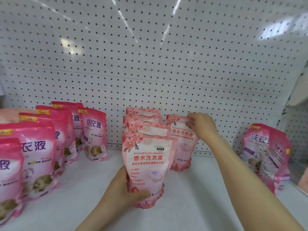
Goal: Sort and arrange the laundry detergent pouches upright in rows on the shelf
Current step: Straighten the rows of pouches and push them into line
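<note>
the left hand [126, 189] grips the base of the front floral pouch [148, 160], upright at the head of its row on the shelf [208, 189]. the right hand [202, 126] pinches the top of the lone pouch [181, 144], upright just to the right and further back.

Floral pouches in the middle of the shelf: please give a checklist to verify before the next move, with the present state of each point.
1. Left hand grips the front floral pouch low down: ok.
2. Right hand pinches the top of the back right floral pouch: ok.
3. Front floral pouch stands by itself: cannot tell, the hand holds it.
4. Shelf is bare in front of the back right floral pouch: ok.
5. Pouches at far right stand upright: not ok, they lean.
6. Dark pink pouches at left stand in rows: ok.
</note>
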The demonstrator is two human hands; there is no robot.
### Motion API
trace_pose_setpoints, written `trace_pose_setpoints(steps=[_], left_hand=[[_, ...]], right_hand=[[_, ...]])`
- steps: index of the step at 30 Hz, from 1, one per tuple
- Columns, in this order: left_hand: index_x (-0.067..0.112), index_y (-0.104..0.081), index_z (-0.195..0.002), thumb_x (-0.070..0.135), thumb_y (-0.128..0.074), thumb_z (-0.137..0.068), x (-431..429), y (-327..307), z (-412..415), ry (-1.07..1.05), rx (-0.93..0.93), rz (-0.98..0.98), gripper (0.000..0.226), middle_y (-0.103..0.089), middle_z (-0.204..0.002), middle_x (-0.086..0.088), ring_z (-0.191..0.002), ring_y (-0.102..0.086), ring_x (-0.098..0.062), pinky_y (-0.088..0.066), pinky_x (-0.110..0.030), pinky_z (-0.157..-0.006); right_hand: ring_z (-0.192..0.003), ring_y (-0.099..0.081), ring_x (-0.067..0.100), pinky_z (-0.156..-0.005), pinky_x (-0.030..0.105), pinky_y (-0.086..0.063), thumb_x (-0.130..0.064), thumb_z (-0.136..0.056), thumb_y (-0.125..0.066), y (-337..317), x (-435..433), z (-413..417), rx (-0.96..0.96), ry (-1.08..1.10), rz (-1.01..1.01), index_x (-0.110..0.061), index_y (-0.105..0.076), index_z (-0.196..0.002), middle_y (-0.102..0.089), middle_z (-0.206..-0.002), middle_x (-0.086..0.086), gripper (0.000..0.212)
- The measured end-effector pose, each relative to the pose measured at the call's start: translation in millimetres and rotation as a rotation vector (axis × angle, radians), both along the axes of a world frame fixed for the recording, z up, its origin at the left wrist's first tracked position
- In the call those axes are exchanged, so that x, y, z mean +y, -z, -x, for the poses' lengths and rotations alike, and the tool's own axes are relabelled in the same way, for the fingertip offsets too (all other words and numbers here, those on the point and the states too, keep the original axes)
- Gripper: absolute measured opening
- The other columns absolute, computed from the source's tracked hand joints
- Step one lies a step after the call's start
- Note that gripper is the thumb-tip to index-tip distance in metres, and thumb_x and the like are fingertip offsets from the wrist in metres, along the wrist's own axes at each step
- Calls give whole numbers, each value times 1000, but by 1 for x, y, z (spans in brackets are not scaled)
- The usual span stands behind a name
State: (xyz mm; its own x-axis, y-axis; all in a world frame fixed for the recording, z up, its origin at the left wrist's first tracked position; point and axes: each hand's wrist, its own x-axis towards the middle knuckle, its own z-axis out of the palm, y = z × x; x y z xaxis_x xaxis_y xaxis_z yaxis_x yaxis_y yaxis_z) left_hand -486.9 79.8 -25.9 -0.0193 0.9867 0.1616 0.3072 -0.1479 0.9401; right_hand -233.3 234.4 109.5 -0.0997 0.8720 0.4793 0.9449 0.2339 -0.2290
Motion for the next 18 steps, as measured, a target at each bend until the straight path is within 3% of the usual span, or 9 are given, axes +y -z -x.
trace_pose_setpoints(steps=[4,7,10,12,15,18], left_hand=[[36,-50,-119,14,-88,-59,5,2,0,-13,-11,13,74,-70,-106,14,-95,-64,6,-53,-16,-73],[36,-50,-119,15,-85,-61,5,-1,-1,-21,25,13,71,-70,-104,22,-95,-64,7,-54,-17,-74],[35,-53,-113,7,-81,-68,2,-5,-7,-21,49,-9,60,-67,-97,34,-90,-65,11,-50,-9,-68],[31,-57,-111,6,-81,-69,2,-5,-9,-32,38,-17,55,-69,-96,32,-88,-66,9,-50,-9,-68],[25,-60,-116,6,-83,-67,3,-3,-10,-18,-10,-6,58,-73,-100,18,-91,-68,2,-53,-15,-74],[28,-57,-119,11,-84,-66,2,-4,-8,37,10,-7,62,-72,-100,18,-91,-66,7,-51,-11,-71]], right_hand=[[-75,-57,21,-58,28,-36,-12,-93,-57,0,15,-12,122,-106,96,-27,-57,-81,-61,-78,-5,19],[-70,-53,16,-61,30,-38,-13,-94,-59,-2,13,-20,206,-199,137,-31,-54,-74,-60,-74,-9,27],[-70,-54,18,-64,32,-40,-14,-94,-60,1,12,-22,227,-223,124,-25,-57,-78,-61,-75,-4,19],[-76,-59,23,-68,36,-45,-15,-94,-59,2,12,-18,202,-185,89,-23,-59,-83,-64,-79,-1,13],[-89,-64,30,-73,39,-52,-19,-92,-62,0,6,-13,149,-124,122,-21,-64,-98,-67,-90,0,6],[-105,-62,27,-89,43,-53,-28,-90,-67,-11,-13,-8,151,-89,73,-27,-61,-124,-67,-115,0,34]])
